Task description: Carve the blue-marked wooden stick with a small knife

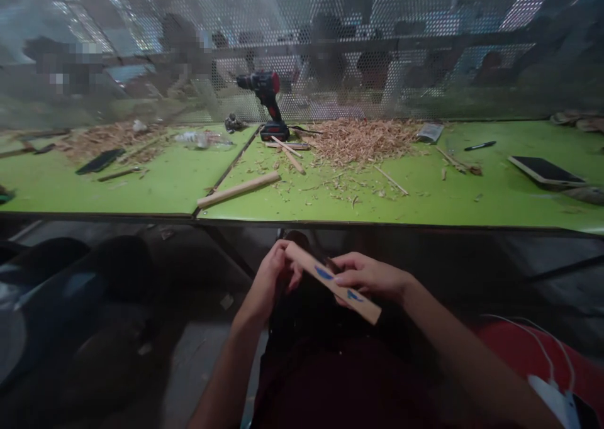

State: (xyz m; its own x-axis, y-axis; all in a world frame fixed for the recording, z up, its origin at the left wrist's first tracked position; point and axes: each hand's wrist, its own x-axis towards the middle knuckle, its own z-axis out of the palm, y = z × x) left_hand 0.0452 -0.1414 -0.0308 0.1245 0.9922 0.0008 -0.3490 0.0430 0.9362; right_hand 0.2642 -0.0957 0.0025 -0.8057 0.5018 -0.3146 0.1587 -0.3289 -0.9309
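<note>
A perforated mesh screen [401, 70] stood behind the green tabletop [330, 196], whose smooth, flat face bore a loose heap of pale, curled wood shavings [368, 139]. In front of the near edge, lower than the tabletop and over the lap, the two hands shared a wooden strip [302, 256]. The left hand [271, 275] had its fingers curled around the far end; the right hand [365, 273] pinched the strip near its middle, thumb on the upper face. Something dark showed beside the right fingers, too dim to name.

The step in hand looked like steadying and turning the strip. Done well, it likely called for a firm left grip against twisting, a light right thumb, and fingertips clear of the edges. The lap was dim, so tilting the face toward the light would probably have helped.

The strip was straight, flat-faced and square-edged, with a plain, pale surface. Beyond it, a black-and-red drill [271, 105] stood upright on its boxy base, and a rounded wooden rod [238, 190] lay near the edge. Smaller were a slim black pen [480, 146] and the strip's glossy blue marks [323, 272].
</note>
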